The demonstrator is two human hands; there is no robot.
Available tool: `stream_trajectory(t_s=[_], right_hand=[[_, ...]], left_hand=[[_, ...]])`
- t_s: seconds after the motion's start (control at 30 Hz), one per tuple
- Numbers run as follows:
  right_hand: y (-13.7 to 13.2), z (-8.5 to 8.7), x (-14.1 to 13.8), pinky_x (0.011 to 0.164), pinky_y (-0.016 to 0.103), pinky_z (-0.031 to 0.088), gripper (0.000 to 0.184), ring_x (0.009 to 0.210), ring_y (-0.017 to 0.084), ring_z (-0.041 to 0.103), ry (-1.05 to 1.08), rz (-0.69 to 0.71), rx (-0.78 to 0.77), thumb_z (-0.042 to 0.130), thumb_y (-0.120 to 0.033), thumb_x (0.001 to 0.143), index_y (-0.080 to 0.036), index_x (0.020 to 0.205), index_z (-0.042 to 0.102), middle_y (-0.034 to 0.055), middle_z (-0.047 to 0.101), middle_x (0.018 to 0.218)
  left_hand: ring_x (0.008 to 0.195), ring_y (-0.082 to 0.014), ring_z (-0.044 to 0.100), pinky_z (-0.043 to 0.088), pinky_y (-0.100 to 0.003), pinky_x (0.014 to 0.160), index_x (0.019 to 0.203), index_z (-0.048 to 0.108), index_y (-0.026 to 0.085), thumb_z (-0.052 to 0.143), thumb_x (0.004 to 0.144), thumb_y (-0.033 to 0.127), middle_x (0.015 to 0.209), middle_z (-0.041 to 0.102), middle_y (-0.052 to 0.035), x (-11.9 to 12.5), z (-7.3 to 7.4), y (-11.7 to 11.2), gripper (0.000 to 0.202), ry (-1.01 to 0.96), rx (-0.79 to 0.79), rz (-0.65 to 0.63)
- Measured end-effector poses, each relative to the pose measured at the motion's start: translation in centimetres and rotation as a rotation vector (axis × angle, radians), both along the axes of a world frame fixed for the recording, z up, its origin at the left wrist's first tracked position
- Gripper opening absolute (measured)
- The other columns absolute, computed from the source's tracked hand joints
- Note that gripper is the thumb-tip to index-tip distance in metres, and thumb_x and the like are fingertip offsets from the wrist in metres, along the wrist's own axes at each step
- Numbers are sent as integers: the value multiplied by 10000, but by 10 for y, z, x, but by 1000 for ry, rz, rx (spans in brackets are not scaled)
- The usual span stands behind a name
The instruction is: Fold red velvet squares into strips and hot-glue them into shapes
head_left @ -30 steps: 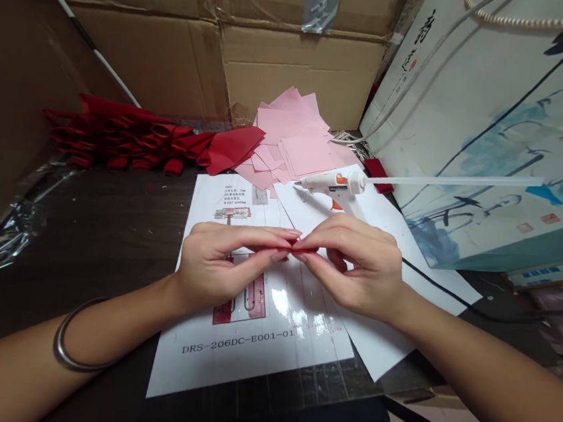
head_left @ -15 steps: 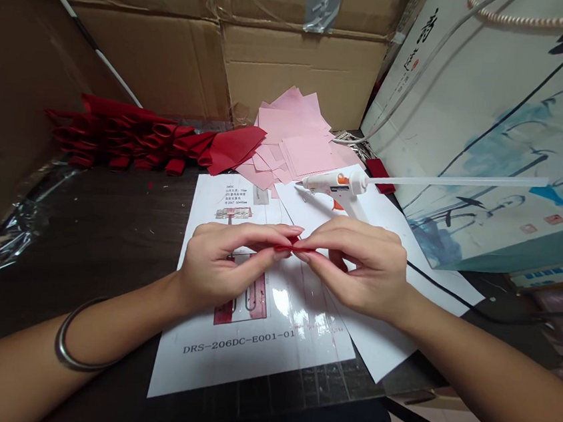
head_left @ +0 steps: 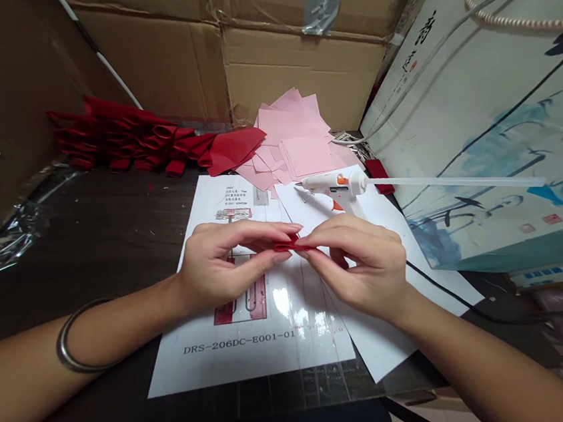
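The left hand [head_left: 226,259] and right hand [head_left: 359,266] pinch a folded red strip [head_left: 294,244] between their fingertips, above a glossy printed sheet [head_left: 250,362] reading "DRS-206DC-E001-01". Just beyond lies a white, orange-marked hot glue gun [head_left: 332,184] loaded with a clear glue stick [head_left: 455,184], near loose pink paper squares [head_left: 294,138].

a dark tabletop [head_left: 108,233] carries a printed sheet [head_left: 245,368] and pink paper squares [head_left: 297,155].

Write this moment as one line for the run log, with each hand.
left hand: holds folded red strip | right hand: holds same strip | nearby: glue gun, printed sheet
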State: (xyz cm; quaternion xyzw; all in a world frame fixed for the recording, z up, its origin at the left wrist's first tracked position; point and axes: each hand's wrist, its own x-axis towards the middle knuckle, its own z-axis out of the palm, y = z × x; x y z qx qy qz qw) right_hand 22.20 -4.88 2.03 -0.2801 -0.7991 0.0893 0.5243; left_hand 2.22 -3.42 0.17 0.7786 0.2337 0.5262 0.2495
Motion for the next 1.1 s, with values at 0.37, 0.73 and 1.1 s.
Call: stream_trajectory(t_s=[0.37,0.73,1.1], right_hand=[[0,0,2,565,250,537,146,641,129,657,20,21,42,700,-64,783,-160,891,722,55,745,776],[-1,2,3,580,240,541,121,649,117,654,11,1,58,688,-30,778,-134,825,726,53,739,734],[1,2,3,543,250,542,168,621,123,665,69,-9,12,688,-25,760,-182,785,742,24,748,719]], left_hand=[[890,-181,749,651,-284,811,920,724,221,722,784,42,976,773,-5,3,4,1,225,-58,105,38],[867,-177,752,651,-283,778,914,728,210,694,791,34,981,771,-23,2,7,1,217,-53,118,29],[868,-149,750,633,-234,792,869,740,199,694,804,29,963,774,-9,3,3,1,188,-68,-38,53]])
